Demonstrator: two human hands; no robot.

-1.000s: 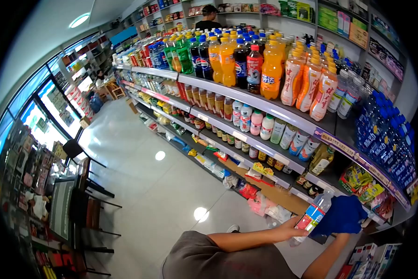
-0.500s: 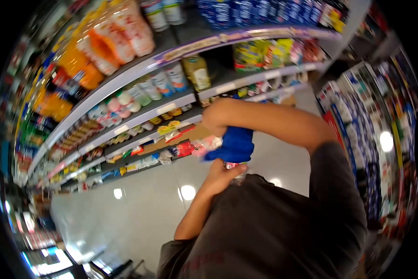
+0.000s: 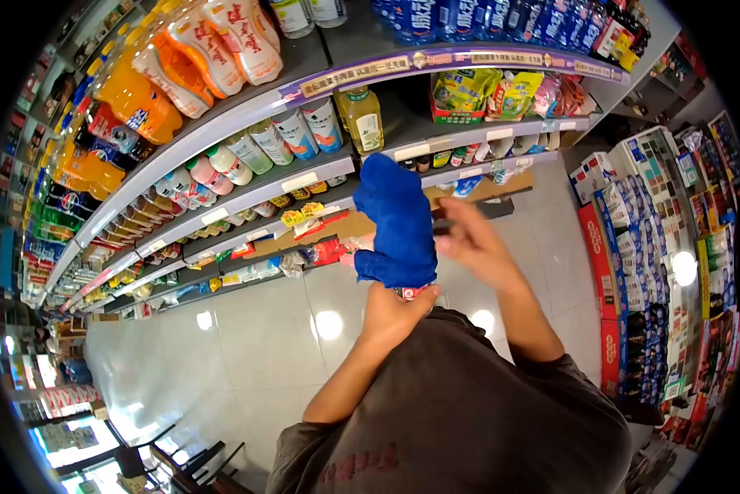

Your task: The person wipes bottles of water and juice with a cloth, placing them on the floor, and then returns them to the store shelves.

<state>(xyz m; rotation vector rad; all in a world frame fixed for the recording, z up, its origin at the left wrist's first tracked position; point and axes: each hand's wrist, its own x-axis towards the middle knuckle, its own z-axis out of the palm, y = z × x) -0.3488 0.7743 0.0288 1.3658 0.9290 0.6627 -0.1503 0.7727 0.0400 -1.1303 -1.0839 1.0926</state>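
A blue cloth (image 3: 396,222) is draped over the upper part of a container with a red and white label (image 3: 412,292); most of that container is hidden, so I cannot tell its kind. My left hand (image 3: 393,314) is closed around the container's lower part, thumb across the label, just under the cloth's hem. To the right of the cloth, my right hand (image 3: 479,245) is held apart from it with fingers spread and slightly blurred, nothing in them.
Curved shelves in front carry orange drink bottles (image 3: 144,107), blue-labelled bottles (image 3: 460,20), a yellow oil-like bottle (image 3: 362,123) and bagged snacks (image 3: 514,95). On the right stands a rack of stacked packs (image 3: 633,239). Pale floor tiles (image 3: 259,346) lie below; chairs (image 3: 197,461) are at lower left.
My right hand has come off the blue cloth and moved down to the right. The cloth now stands up over the container, which my left hand still grips.
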